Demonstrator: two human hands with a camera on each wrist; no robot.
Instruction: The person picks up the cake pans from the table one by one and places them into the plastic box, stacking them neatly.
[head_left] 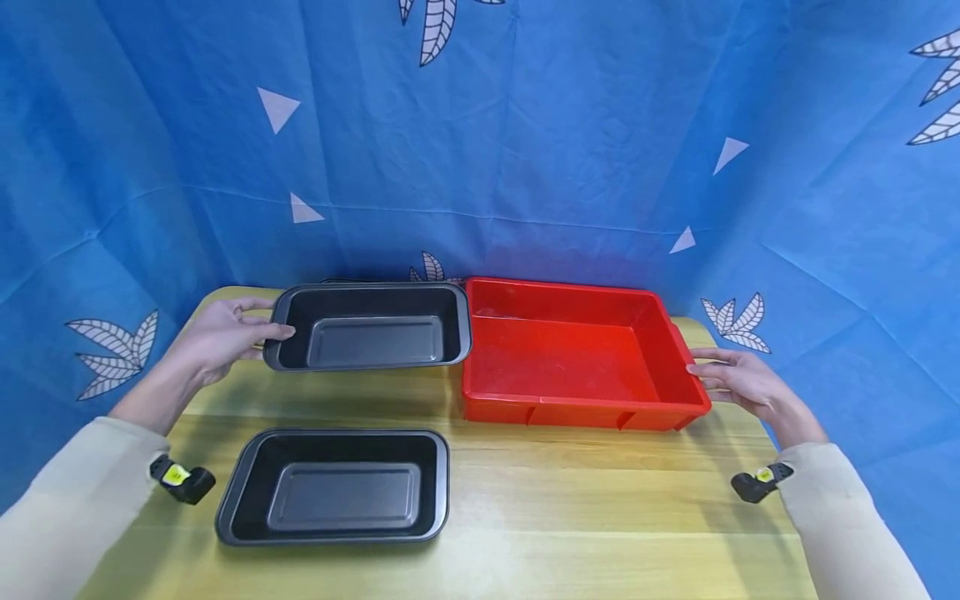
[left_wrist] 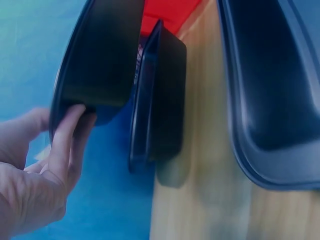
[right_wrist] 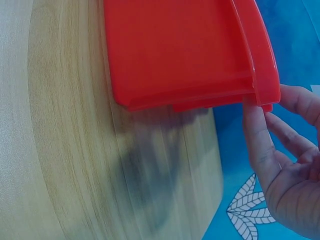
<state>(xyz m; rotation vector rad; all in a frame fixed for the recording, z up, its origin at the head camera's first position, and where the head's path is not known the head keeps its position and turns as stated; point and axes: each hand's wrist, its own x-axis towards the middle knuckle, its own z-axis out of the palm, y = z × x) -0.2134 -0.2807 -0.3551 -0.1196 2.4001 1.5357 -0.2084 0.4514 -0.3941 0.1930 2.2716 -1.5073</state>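
Observation:
My left hand (head_left: pixel 228 337) pinches the left end of a black loaf pan (head_left: pixel 375 342), thumb over its rim and fingers beneath. That pan is raised above the table, its right end overlapping the red tray's edge in the head view. In the left wrist view a second loaf pan (left_wrist: pixel 167 95) stands behind and below the held one; the head view shows only a sliver of its rim. Another loaf pan (head_left: pixel 341 496) lies upright at the front left. At the right end of a shallow red tray (head_left: pixel 555 358), my right hand (head_left: pixel 742 383) holds the rim between thumb and fingers.
A pale wood table (head_left: pixel 585 500) carries the pans and tray; its rounded back corners show. Blue cloth (head_left: pixel 480 150) with leaf and triangle prints hangs close behind and at both sides. Small black cameras (head_left: pixel 182 481) are strapped to both wrists.

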